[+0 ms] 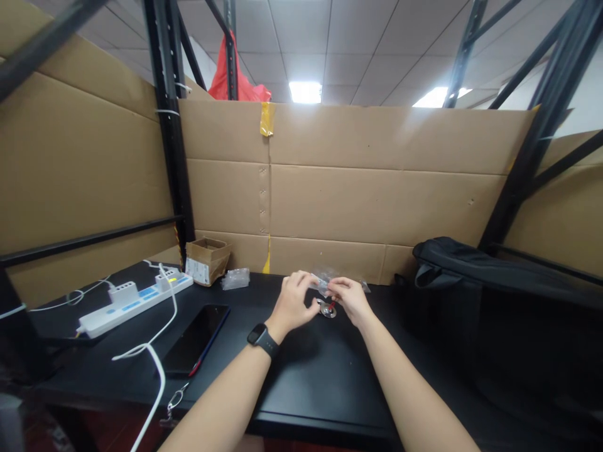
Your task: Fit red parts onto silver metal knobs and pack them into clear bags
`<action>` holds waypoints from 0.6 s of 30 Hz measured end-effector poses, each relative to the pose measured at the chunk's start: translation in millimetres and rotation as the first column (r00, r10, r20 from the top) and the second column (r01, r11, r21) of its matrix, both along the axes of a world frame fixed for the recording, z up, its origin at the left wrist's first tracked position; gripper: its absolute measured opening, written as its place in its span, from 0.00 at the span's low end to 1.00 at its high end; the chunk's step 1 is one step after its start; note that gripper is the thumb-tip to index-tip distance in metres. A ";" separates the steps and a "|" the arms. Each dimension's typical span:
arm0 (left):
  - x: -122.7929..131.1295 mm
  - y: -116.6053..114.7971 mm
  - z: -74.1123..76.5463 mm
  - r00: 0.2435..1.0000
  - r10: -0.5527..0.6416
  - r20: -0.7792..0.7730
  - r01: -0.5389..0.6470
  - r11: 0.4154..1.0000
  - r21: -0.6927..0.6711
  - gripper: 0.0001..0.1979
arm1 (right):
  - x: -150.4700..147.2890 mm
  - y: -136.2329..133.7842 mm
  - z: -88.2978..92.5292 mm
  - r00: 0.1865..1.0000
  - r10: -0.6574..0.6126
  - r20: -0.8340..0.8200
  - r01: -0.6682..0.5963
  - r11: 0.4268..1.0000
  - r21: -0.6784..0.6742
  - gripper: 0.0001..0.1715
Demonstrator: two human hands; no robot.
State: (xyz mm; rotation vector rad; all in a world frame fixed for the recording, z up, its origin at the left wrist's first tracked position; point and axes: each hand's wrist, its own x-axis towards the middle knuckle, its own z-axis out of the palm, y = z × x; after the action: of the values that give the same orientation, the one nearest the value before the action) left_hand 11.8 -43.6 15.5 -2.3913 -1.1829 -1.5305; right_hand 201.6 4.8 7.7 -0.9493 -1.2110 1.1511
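Observation:
Both hands meet over the black table, around a small clear plastic piece (pixel 321 284). My left hand (pixel 294 302), with a dark watch on its wrist, has its fingers curled at the left side of the plastic, the thumb apart below. My right hand (pixel 349 297) pinches the right side of the plastic between thumb and fingertips. Just beneath the fingers are small round shiny metal pieces (pixel 328 310) with a bit of red beside them. More clear plastic film shows behind the hands.
A black phone (pixel 198 339) lies left of my hands, near a white cable and a power strip (pixel 134 306). Behind stand an open cardboard box (pixel 207 258) and clear plastic packets (pixel 235 279). A black bag (pixel 490 307) occupies the right side. Cardboard panels (pixel 353 194) enclose the back.

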 end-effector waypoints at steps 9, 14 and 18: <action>-21.0 6.8 7.2 0.959 0.170 -0.228 -0.178 0.984 -0.015 0.13 | -7.1 -9.2 3.5 0.986 0.159 0.051 -0.157 0.987 -0.031 0.22; -106.3 34.5 40.8 0.830 0.497 -0.254 -0.530 0.844 -0.082 0.18 | 5.8 4.5 -4.3 0.958 0.132 0.254 -0.147 0.988 0.041 0.20; -172.5 52.2 48.4 0.743 0.523 -0.418 -0.639 0.739 -0.211 0.17 | 15.9 17.8 -13.2 0.885 0.063 0.460 -0.151 0.976 0.156 0.15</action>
State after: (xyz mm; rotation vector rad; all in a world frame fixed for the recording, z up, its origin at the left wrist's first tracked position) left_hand -160.7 8.6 63.9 -1.9904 -1.9876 -0.7278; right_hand 217.5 22.6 -5.5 -1.0490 -1.7381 0.9004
